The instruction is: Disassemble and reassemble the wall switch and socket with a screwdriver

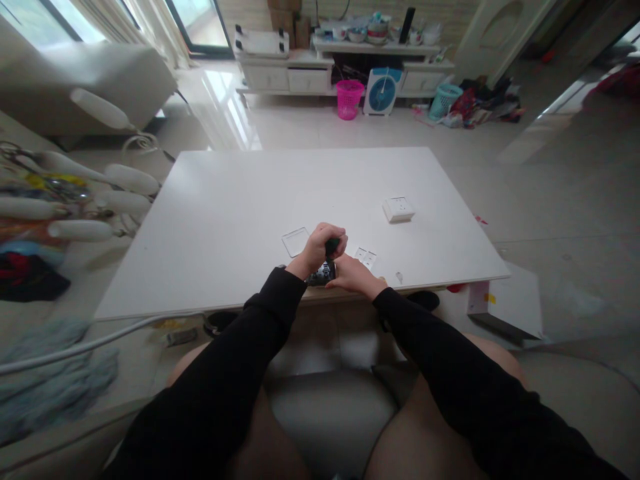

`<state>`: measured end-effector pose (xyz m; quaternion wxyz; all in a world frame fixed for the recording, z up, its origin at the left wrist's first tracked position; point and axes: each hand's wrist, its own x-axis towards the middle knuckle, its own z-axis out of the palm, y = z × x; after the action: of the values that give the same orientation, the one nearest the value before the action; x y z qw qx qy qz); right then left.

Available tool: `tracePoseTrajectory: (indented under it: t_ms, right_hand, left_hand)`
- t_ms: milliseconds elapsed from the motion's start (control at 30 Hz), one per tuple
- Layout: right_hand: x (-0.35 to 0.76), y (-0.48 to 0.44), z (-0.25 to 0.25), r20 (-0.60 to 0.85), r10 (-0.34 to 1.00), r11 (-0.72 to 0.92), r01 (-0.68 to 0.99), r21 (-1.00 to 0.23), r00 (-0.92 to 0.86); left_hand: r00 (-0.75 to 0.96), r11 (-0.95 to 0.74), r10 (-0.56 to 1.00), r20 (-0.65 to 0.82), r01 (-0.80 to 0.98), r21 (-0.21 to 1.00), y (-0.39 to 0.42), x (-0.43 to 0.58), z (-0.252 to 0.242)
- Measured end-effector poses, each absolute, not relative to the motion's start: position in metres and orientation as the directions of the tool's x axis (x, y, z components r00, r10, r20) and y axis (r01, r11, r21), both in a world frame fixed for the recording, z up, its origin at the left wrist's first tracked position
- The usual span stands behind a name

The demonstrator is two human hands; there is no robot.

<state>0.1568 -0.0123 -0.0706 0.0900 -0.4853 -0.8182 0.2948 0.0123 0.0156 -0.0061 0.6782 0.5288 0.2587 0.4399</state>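
Note:
My left hand (323,245) is closed round the dark handle of a screwdriver (332,247), held upright above a small black-backed wall socket (323,273) at the table's near edge. The screwdriver's tip is hidden. My right hand (351,273) grips the right side of that socket, fingers bent round it. Just left of my left hand lies a thin square cover frame (285,243). A white socket faceplate (369,257) with cutouts rests beyond my right hand. Farther right, a finished-looking white socket box (399,209) sits on the table.
The white table (240,213) spans the middle. A tiny clear packet (399,277) lies near its front edge. A pale cable (115,340) runs along the left, below a lamp (130,179). A pink basket (349,100) and a fan (383,92) stand beyond.

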Motion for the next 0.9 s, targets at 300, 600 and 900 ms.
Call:
tracePoseTrajectory:
  t_ms: [300, 600, 900]
  right_hand:
    - [0.1551, -0.0133, -0.0691, -0.137, 0.852, 0.357, 0.752, -0.554, -0.505]
    - [0.1550, -0.0136, -0.0687, -0.178, 0.850, 0.345, 0.780, -0.522, -0.495]
    - [0.1546, -0.0130, -0.0697, -0.170, 0.855, 0.346, 0.782, -0.518, -0.491]
  left_hand:
    - [0.566, 0.047, 0.816, 0.121, -0.274, 0.961, 0.0131, 0.0130, -0.0049]
    - [0.591, -0.016, 0.793, 0.149, -0.224, 0.975, 0.0101, 0.0152, 0.0018]
    - [0.556, -0.013, 0.818, 0.145, -0.235, 0.972, 0.0103, 0.0149, -0.0015]
